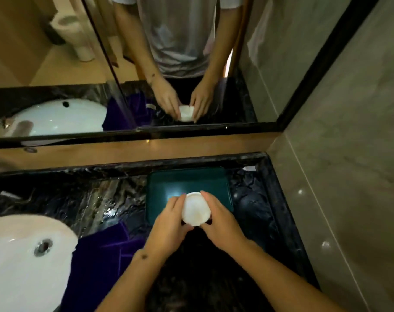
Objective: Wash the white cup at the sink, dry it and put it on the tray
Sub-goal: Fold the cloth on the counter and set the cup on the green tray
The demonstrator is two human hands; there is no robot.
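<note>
The white cup is upside down, its flat base facing me, over the near edge of the dark green tray. My left hand grips its left side and my right hand grips its right side, fingers curled round the wall. I cannot tell whether the cup's rim touches the tray. The white sink lies at the lower left, apart from both hands.
A purple towel lies crumpled on the dark marble counter between sink and tray. A mirror runs along the back above a wooden ledge. A grey tiled wall closes the right side.
</note>
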